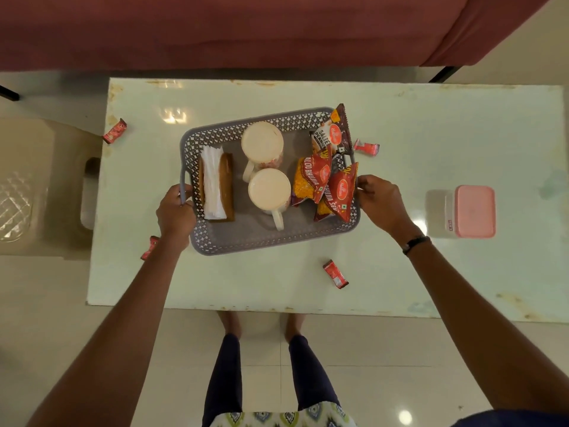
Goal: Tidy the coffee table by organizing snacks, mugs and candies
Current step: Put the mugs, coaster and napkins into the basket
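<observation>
- Head view looks straight down on your pale green coffee table [400, 124], with a maroon sofa [246, 29] beyond its far edge and a beige plastic stool [34, 180] off its left end.
- Your grey perforated tray [264, 238] sits near the middle of the table, turned slightly askew.
- Your left hand [175, 212] grips the tray's left handle, fingers curled round it.
- Your right hand [380, 200] is at the tray's right rim, fingers curled; whether they pinch the handle or the snack packet there cannot be told.
- A pink-lidded box [474, 211] stands well apart to the right.
- Inside the tray, a wooden napkin holder [215, 184] lies at the left.
- Two white mugs [268, 167] stand in the middle, just beside each other.
- Three snack packets [326, 171] lean against the right wall.
- Four red candies lie loose on the table: far left [115, 131], by your left forearm [150, 248], near front [335, 274], and just beside the tray's far right corner [366, 147].
</observation>
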Demonstrator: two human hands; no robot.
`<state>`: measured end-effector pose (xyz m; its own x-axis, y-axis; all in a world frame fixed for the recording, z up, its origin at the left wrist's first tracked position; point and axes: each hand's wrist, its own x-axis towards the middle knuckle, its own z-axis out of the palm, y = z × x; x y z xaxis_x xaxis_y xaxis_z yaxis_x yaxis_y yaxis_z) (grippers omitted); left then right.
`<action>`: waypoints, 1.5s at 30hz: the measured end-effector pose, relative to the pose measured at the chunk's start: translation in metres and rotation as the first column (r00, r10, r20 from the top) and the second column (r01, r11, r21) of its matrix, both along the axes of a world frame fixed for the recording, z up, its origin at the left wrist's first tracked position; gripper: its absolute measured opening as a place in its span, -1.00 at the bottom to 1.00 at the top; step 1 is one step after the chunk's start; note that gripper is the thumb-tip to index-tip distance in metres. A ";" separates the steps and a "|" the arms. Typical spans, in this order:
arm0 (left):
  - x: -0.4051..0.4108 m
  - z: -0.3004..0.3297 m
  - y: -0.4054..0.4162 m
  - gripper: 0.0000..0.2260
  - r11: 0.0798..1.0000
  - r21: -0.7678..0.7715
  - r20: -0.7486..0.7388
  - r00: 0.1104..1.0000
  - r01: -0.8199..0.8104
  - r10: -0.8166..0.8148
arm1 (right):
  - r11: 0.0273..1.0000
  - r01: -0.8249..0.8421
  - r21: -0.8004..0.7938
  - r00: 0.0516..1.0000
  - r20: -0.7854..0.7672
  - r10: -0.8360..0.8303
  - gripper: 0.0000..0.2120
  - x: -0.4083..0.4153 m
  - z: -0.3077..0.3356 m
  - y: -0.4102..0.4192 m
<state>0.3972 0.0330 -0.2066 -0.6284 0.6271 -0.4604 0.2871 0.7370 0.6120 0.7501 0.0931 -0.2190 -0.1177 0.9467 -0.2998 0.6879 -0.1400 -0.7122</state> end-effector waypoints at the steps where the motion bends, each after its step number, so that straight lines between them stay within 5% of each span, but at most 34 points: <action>1: 0.005 0.001 -0.001 -0.71 1.000 0.005 -0.002 1.000 0.021 -0.021 | 1.000 0.010 0.007 1.000 -0.001 -0.010 -0.78 0.006 0.001 -0.006; 12: 0.034 0.004 -0.012 -0.75 0.980 0.027 -0.047 0.979 0.199 -0.198 | 0.995 0.080 0.061 0.997 0.016 -0.081 -0.79 0.042 0.008 -0.068; 45: 0.048 0.004 0.002 -0.75 0.980 0.004 0.043 0.980 0.197 -0.197 | 0.970 0.242 0.002 0.970 -0.018 -0.242 -0.80 0.052 0.007 -0.064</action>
<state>0.4448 0.0349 -0.2026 -0.4722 0.7364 -0.4845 0.3995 0.6688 0.6270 0.8025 0.0288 -0.2122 0.1095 0.9489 -0.2959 0.6214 -0.2977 -0.7247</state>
